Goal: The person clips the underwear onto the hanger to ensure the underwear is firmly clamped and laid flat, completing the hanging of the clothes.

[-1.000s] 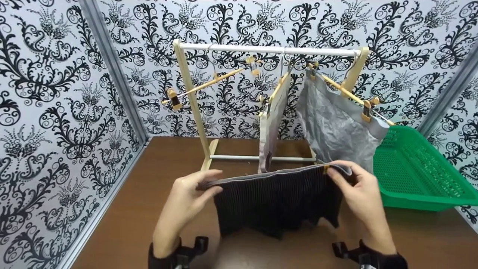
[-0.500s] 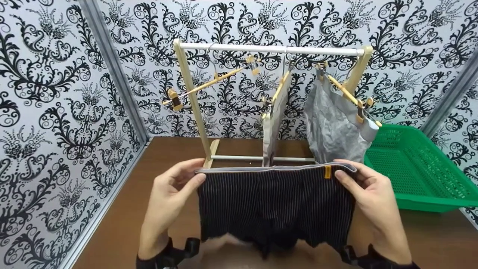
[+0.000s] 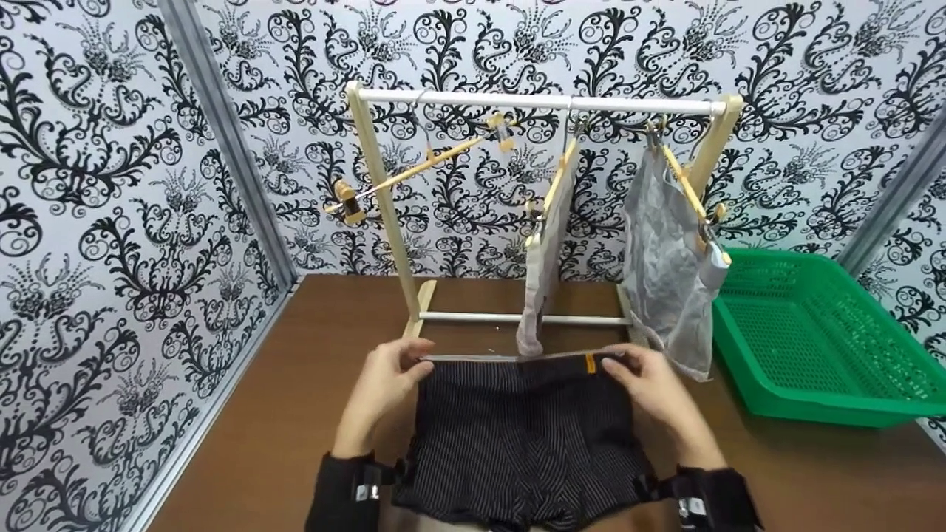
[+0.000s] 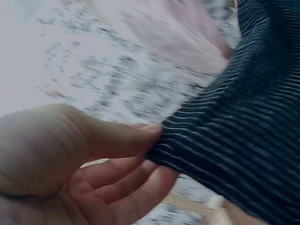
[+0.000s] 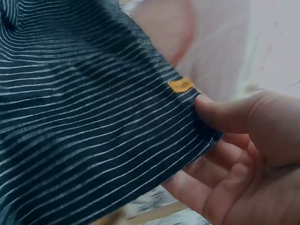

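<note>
As the left hand [image 3: 389,377] is pinching one end of the waistband [image 3: 480,366] of the black pinstriped shorts [image 3: 525,436] between thumb and fingers, the right hand [image 3: 650,380] is gripping the opposite end in the same way, its thumb lying just beside a small orange tag [image 3: 590,363]. Spread between the two hands, the shorts are hanging over the near side of the brown table [image 3: 281,414]. Beyond them, a wooden rack [image 3: 480,98] with white rails is standing near the table's far edge. On its top rail, a clip hanger [image 3: 410,173] is hanging toward the left, a second one is holding a pale garment [image 3: 548,251] that is showing almost edge-on, and a third is carrying a crumpled grey garment [image 3: 665,244] toward the right. Close to the table's right edge, a green perforated basket [image 3: 828,415] is resting beside the rack. Scroll-patterned wallpaper [image 3: 473,44] is covering the wall behind the far edge, and the wrist views are showing their backgrounds blurred.
</note>
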Available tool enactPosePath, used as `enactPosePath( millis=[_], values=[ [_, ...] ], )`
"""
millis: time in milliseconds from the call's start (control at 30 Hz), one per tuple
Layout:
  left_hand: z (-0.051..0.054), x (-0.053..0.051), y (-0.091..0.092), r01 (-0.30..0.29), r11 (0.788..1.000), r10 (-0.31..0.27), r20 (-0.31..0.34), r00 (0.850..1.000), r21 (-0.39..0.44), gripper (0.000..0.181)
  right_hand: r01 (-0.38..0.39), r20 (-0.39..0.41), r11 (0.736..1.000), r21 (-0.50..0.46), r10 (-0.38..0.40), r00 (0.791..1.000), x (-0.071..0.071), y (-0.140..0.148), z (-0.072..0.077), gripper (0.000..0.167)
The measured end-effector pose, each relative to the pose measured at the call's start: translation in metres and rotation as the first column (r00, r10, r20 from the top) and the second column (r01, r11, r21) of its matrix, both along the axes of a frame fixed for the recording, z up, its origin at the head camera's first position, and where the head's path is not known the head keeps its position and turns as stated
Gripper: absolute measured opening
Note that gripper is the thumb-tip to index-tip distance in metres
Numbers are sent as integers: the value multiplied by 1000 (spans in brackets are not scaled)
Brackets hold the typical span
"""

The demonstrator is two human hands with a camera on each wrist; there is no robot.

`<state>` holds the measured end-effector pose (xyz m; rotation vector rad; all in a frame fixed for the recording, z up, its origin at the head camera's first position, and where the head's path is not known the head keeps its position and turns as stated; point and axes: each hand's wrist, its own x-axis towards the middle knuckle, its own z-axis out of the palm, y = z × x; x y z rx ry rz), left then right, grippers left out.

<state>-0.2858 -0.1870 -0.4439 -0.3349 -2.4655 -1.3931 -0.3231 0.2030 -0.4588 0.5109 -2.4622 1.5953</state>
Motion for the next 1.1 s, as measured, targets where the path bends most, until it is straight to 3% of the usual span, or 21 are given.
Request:
enactPosePath(
  millis=[100,167,267,367,433,467,567,633,667,733,800,867,967,1100],
  values=[
    [-16,-14,5,-45,999,45,25,999,-7,22,19,17,1000,-23,-19,1000,-10,-1,-18,18],
    [-25,-19,6,-85,996,86,19,996,-23,21,49,19,999,4,-49,999,-13,-2,-27,17],
    [-33,-23,9,-154,984,148,-72,986,-87,19,116,28,990,81,-119,993,-13,-4,-32,19],
    [-32,-25,13,-218,965,187,-203,961,-146,19,199,-24,964,176,-198,980,-11,-6,-29,25],
    [-28,-22,18,-227,953,168,-272,948,-201,20,237,-93,946,223,-221,971,-8,-8,-24,29],
    [-25,-20,21,-210,949,144,-271,952,-234,21,233,-115,944,235,-211,971,-6,-10,-23,31],
    [-17,-10,30,-58,936,8,-143,990,-347,30,129,-144,945,300,-89,986,-2,-15,-20,38],
    [-15,-5,37,94,911,-86,38,996,-401,46,-4,-86,917,399,41,995,1,-16,-21,45],
    [-16,-3,40,167,896,-119,139,983,-412,55,-82,-24,896,437,103,994,2,-17,-22,52],
    [-20,-2,47,274,863,-142,317,938,-423,74,-211,92,827,521,191,977,5,-17,-26,70],
    [-24,0,53,334,830,-110,455,884,-447,90,-309,211,773,553,229,950,7,-19,-30,84],
    [-28,0,58,356,803,-58,531,846,-479,101,-355,285,751,557,229,931,7,-20,-34,95],
    [-32,2,64,352,772,9,562,827,-530,112,-378,323,740,556,227,919,7,-22,-37,103],
    [-36,4,68,333,751,55,556,829,-570,119,-392,341,742,543,231,911,8,-21,-38,108]
  ],
)
